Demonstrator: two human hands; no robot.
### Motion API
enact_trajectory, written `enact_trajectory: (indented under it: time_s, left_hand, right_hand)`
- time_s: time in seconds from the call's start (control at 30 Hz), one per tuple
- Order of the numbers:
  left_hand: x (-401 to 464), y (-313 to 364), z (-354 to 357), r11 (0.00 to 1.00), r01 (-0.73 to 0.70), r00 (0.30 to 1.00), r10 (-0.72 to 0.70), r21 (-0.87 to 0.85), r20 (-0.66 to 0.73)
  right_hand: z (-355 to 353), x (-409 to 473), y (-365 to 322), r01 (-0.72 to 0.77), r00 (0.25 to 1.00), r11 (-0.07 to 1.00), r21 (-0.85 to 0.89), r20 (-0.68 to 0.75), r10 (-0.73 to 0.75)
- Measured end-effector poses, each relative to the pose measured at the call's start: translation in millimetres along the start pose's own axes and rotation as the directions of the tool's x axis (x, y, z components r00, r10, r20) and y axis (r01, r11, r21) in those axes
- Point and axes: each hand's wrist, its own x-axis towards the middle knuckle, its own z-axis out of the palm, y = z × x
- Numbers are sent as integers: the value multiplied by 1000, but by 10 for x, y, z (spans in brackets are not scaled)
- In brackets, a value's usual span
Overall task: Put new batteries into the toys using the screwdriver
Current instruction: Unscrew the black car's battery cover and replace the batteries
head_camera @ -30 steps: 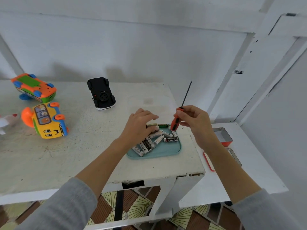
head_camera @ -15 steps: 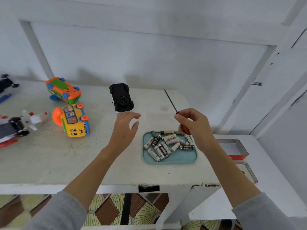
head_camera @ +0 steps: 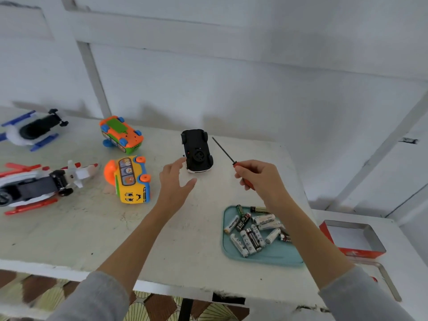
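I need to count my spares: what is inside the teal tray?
The teal tray holds a loose pile of AA batteries, about a dozen showing. The right hand's forearm covers the tray's right side, so any there are hidden.

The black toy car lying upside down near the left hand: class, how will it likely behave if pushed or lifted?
The black toy car rests on its roof with wheels up, so it should slide, not roll. It looks like small rigid plastic, probably light and stiff. The open left hand could likely lift it alone.

A single head-worn wide-angle camera is looking forward and down over the worn white-painted tabletop (head_camera: 69, 232), sitting close above its near edge and facing the pale wall behind its far edge
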Motion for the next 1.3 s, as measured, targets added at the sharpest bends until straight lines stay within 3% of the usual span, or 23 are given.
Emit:
enact_trajectory:
  time_s: [0.17,0.5,0.77,0.97,1.3]
  left_hand:
    - [312,-20,168,994,111,994,-111,-17,18]
    - [716,-50,320,973,199,980,-195,-119,45]
    - [910,-106,421,983,147,988,-140,-113,60]
    - [923,-158,454,957,121,992,-108,-262,65]
    - [750,-18,273,850,16,999,4,-526,37]
  right_hand:
    - [-35,415,-25,-10,999,999,-37,52,11]
    - [-22,964,-14,-2,988,990,-144,151,24]
    - [89,1306,-5,-13,981,984,-178,186,47]
    - [219,1427,97,-31,984,979,-203,167,66]
    - [391,1405,60,98,971,981,-165,234,-58]
